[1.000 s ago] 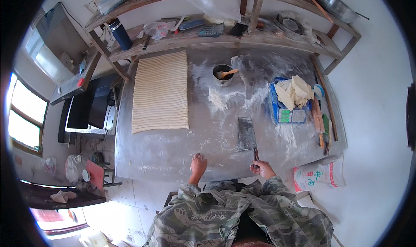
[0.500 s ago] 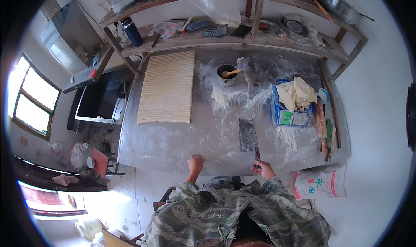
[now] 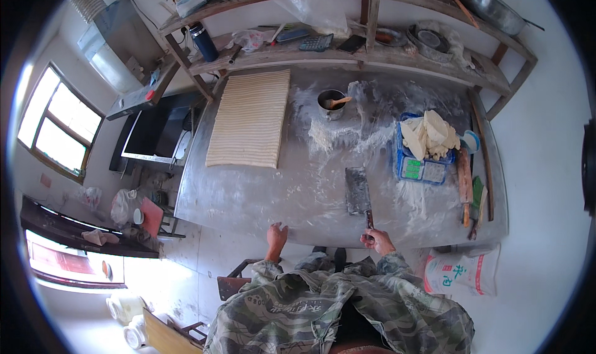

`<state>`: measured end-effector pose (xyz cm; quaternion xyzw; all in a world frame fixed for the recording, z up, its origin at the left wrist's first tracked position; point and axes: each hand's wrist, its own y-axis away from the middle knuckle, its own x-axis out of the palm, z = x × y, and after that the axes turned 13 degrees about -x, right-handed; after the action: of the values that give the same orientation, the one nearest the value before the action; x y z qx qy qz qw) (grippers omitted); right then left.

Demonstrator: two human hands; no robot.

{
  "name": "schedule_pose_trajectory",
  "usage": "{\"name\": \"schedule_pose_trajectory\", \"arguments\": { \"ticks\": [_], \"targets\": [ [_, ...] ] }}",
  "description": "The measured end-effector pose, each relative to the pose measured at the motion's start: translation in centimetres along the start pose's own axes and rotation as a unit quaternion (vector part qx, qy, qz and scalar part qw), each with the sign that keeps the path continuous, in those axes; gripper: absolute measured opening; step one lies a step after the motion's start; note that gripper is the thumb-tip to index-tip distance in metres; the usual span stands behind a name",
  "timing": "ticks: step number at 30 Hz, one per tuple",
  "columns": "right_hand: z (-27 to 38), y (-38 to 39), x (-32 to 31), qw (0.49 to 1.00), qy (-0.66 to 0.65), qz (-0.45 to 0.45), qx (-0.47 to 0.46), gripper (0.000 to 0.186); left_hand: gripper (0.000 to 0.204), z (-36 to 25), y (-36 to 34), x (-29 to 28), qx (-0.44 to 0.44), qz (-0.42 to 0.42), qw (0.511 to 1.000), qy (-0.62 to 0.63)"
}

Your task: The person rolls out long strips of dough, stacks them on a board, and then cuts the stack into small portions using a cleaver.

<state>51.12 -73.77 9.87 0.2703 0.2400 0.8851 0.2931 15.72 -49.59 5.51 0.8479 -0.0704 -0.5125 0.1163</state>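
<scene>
My right hand (image 3: 380,240) grips the dark handle of a cleaver (image 3: 357,191); its broad, flour-smeared blade lies on or just over the metal worktable (image 3: 248,199) and points away from me. My left hand (image 3: 277,239) is at the table's near edge, fingers loosely bent and a little apart, with nothing seen in it. Far left on the table lies a wide, flat block of pale dough (image 3: 248,119) marked by many close crosswise lines, like strips side by side. To the right, a pile of dough pieces (image 3: 428,135) sits on a blue scale (image 3: 423,170).
A metal pot (image 3: 328,113) with a brush (image 3: 339,101) stands behind scattered flour. A rolling pin (image 3: 464,177) and a long stick (image 3: 483,161) lie along the right side. Wooden shelves (image 3: 292,57) line the back; a white sack (image 3: 462,271) stands below the right front edge.
The view has shifted slightly, so the table and shelves sit differently in the picture. My left hand's fingers have loosened. My right hand still holds the cleaver in nearly the same place.
</scene>
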Motion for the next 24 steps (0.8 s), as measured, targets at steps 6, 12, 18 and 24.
{"name": "schedule_pose_trajectory", "arguments": {
  "ticks": [6,12,18,24],
  "targets": [
    [0.4,-0.4,-2.5,1.000,0.016,0.022,0.012,0.032,0.045,-1.0,1.5,1.0,-0.003,-0.013,1.000,0.001],
    [0.5,0.2,-2.7,1.000,0.016,0.014,0.014,0.031,0.046,-0.6,1.9,1.5,-0.015,-0.008,1.000,-0.001],
    [0.6,0.0,-3.2,1.000,0.003,0.019,0.010,0.030,0.050,-0.5,-0.2,2.0,-0.044,0.014,0.998,0.037],
    [0.8,-0.1,-3.9,1.000,-0.012,0.004,0.006,0.029,0.050,-1.2,-2.6,2.1,-0.034,0.018,0.997,0.069]
  ]
}}
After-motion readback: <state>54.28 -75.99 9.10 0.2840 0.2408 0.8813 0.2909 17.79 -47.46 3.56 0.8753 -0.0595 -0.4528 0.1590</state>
